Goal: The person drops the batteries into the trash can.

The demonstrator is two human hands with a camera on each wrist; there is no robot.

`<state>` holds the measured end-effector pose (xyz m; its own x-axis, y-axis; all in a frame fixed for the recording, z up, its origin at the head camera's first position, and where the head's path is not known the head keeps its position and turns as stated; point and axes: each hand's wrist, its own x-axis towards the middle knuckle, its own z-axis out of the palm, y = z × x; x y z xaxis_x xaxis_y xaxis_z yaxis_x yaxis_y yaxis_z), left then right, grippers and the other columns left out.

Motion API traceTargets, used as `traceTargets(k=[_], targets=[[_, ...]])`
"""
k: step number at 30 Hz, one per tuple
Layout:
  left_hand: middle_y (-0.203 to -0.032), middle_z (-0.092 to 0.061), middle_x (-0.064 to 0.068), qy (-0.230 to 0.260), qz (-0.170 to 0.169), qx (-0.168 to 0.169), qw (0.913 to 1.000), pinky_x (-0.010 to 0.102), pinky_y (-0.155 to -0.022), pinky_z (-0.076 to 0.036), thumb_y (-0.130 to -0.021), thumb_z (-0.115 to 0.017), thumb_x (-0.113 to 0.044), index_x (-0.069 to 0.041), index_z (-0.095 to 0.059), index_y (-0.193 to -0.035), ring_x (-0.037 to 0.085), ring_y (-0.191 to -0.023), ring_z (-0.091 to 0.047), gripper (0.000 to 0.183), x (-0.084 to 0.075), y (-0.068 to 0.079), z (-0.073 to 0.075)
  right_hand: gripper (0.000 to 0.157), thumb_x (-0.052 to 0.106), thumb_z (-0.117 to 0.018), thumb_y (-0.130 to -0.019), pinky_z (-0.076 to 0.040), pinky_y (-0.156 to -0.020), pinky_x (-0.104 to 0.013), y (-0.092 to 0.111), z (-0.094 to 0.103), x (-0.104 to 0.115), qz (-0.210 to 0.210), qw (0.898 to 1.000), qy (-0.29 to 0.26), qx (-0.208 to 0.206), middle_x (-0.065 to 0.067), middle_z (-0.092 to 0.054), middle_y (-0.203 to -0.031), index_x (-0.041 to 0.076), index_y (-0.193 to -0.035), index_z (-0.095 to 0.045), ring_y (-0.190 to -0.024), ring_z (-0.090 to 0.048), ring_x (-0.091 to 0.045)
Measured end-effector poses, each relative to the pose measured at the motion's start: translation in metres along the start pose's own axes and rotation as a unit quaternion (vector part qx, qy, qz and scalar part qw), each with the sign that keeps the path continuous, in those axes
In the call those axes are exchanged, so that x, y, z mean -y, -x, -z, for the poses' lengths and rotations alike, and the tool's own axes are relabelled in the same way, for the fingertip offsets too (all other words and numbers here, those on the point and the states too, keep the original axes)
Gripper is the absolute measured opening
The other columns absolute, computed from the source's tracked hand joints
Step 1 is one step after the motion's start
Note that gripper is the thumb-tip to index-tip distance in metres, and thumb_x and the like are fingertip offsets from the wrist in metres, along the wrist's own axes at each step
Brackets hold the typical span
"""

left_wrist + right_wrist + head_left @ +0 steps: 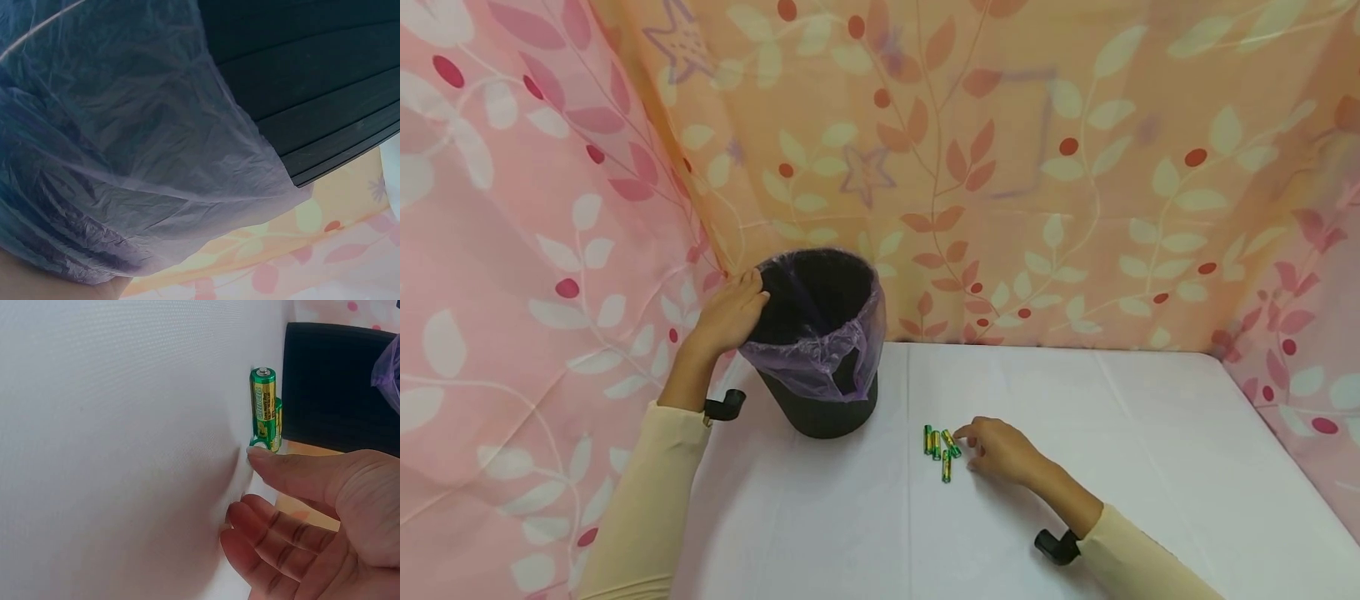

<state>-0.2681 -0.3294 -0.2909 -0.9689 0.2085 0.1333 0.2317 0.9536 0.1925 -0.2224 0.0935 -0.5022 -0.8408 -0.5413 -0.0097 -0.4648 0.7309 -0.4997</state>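
A black trash bin [827, 422] lined with a translucent purple bag [842, 360] stands at the left of the table, its mouth facing up. On its left rim my left hand [730, 312] grips, fingers bent over the edge; the left wrist view shows the bag [144, 162] hanging down the bin's ribbed side [312, 94]. Several green and gold batteries lie in a small cluster, the nearest one [946, 467] a little apart. My right hand [1003, 452] is beside the cluster, its fingertips close to the rightmost battery [951, 443]. Thumb and fingers [281, 556] are spread apart in the right wrist view.
A white cloth covers the table [1120, 433]. Behind it hangs an orange leaf-patterned curtain [1037, 225], and pink patterned cloth [490, 275] closes off the left side. Each wrist carries a small black camera, such as the right one [1057, 547].
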Motion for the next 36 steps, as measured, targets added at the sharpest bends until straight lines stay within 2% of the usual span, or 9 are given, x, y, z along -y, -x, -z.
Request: traceTargets(k=[8,12,19,24,30,36], targets=[[-0.151,-0.012,0.031,-0.005,-0.003,0.0,1.0,0.049,-0.115,-0.005,-0.101,-0.022,-0.025,0.014,-0.016,-0.143,0.041,-0.141,-0.008,0.057,0.001,-0.002,-0.001,0.052,0.007,-0.081,-0.07,-0.045,-0.059,-0.025,-0.003,-0.001,-0.003,0.022,1.0,0.011,-0.004,0.002,-0.059,-0.084,0.013,-0.119,-0.066,-0.066,-0.05,-0.008],[-0.15,-0.012,0.031,-0.004,-0.005,0.0,1.0,0.049,-0.115,-0.005,-0.101,-0.022,-0.025,0.014,-0.016,-0.143,0.041,-0.141,-0.008,0.057,0.001,-0.002,-0.001,0.049,0.007,-0.08,-0.07,-0.045,-0.06,-0.026,-0.004,-0.002,-0.003,0.032,0.999,0.016,-0.009,0.001,-0.058,-0.083,0.013,-0.116,-0.067,-0.067,-0.05,-0.009],[-0.15,-0.012,0.031,-0.004,-0.002,0.001,1.0,0.049,-0.115,-0.005,-0.101,-0.02,-0.027,0.014,-0.016,-0.143,0.041,-0.141,-0.008,0.059,0.0,-0.002,-0.001,0.063,0.005,-0.079,-0.071,-0.043,-0.057,-0.025,-0.005,-0.001,0.0,0.028,1.0,0.01,0.003,-0.001,-0.057,-0.083,0.016,-0.13,-0.059,-0.067,-0.048,-0.011],[-0.15,-0.014,0.032,-0.007,-0.006,-0.006,0.9999,0.048,-0.115,-0.005,-0.101,-0.02,-0.027,0.015,-0.017,-0.142,0.042,-0.14,-0.009,0.059,-0.001,-0.003,0.0,0.057,0.005,-0.077,-0.073,-0.043,-0.058,-0.025,-0.007,-0.001,0.001,0.04,0.999,0.007,0.006,-0.001,-0.058,-0.084,0.018,-0.126,-0.062,-0.071,-0.048,-0.012],[-0.149,-0.015,0.032,-0.011,-0.008,-0.007,0.9999,0.048,-0.115,-0.005,-0.101,-0.022,-0.025,0.016,-0.018,-0.142,0.042,-0.14,-0.01,0.057,0.0,-0.002,0.0,0.05,0.006,-0.079,-0.072,-0.045,-0.057,-0.027,-0.011,-0.003,0.0,0.033,0.999,-0.007,0.001,0.0,-0.06,-0.082,0.016,-0.12,-0.066,-0.07,-0.051,-0.013],[-0.149,-0.015,0.032,-0.013,-0.009,-0.005,0.9999,0.048,-0.115,-0.005,-0.101,-0.022,-0.024,0.016,-0.017,-0.142,0.042,-0.14,-0.009,0.057,-0.001,-0.003,0.001,0.032,0.006,-0.08,-0.071,-0.045,-0.061,-0.03,-0.013,-0.006,-0.003,0.019,1.0,-0.018,-0.012,0.003,-0.06,-0.078,0.013,-0.101,-0.072,-0.071,-0.054,-0.014]])
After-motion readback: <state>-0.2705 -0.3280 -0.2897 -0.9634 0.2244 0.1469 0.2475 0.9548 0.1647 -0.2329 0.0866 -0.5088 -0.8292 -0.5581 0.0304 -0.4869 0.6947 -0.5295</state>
